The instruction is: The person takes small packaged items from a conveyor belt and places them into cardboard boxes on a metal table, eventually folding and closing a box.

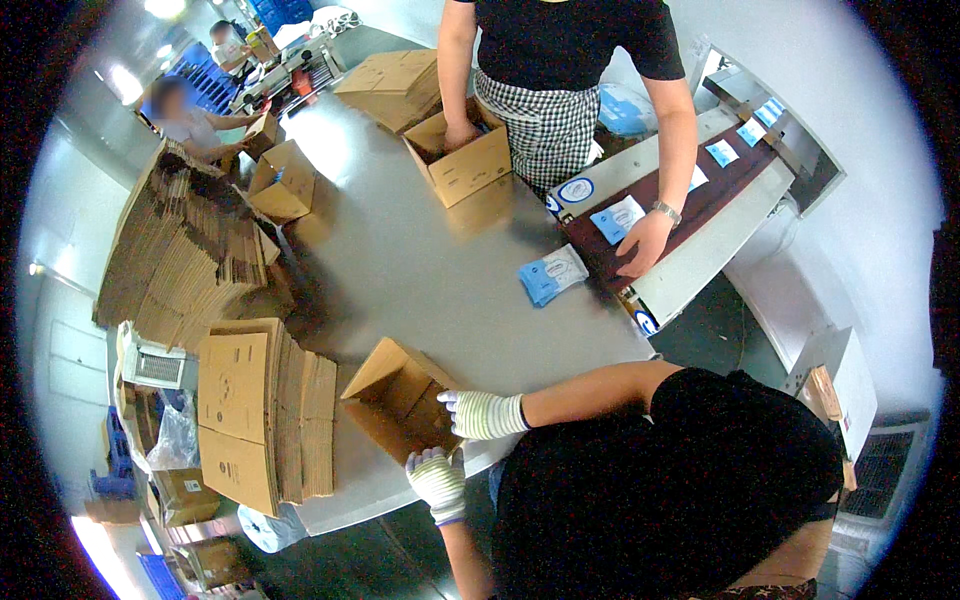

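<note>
An open brown cardboard box [395, 398] lies tilted at the near edge of the round grey table [420, 260]. My left hand [438, 482], in a white knit glove, grips the box's lower near corner. My right hand [482, 414], also gloved, presses on the box's flap just above it. Both hands are closed on the box, and nothing shows inside it.
Flat cartons are stacked at left [262, 415] and in a tall leaning pile [185, 250]. Across the table a person in a checked apron has one hand in an open box [462, 165] and the other on a dark conveyor [680, 215] carrying blue packets. A blue packet [552, 274] lies on the table.
</note>
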Available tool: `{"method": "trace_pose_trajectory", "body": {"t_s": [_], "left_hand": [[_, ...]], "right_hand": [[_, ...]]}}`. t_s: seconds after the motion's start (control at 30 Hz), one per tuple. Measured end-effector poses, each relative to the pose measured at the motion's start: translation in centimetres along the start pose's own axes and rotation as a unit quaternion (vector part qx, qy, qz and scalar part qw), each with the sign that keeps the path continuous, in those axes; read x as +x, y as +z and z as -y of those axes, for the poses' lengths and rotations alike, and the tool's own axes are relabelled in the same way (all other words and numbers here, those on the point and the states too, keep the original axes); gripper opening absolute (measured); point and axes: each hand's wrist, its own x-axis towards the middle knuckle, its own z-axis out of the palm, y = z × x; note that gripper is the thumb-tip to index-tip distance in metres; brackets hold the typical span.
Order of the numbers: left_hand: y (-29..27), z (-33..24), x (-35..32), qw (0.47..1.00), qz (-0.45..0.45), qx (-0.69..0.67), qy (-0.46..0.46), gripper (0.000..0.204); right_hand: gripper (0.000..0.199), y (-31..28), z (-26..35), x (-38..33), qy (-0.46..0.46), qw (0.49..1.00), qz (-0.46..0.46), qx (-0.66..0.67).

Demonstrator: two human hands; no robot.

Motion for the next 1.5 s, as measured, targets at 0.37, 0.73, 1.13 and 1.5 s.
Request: {"method": "trace_pose_trajectory", "body": {"t_s": [0.37,0.73,1.13,1.5], "left_hand": [[0.4,-0.9,-0.5,0.999,0.019,0.023,-0.020,0.028],[1.2,-0.5,-0.8,0.999,0.025,0.016,-0.011,0.027],[0.3,-0.4,-0.2,0.999,0.035,0.003,-0.019,0.028],[0.3,-0.4,0.1,1.000,0.016,0.006,-0.013,0.028]], "right_hand": [[0.016,-0.4,0.1,-0.7,-0.006,1.000,0.020,0.004],[0.015,-0.3,0.1,-0.8,-0.005,1.000,0.020,0.024],[0.016,-0.8,-0.2,-0.4,-0.003,1.000,0.014,0.018],[0.015,-0.6,-0.4,-0.2,-0.010,1.000,0.007,0.012]]}}
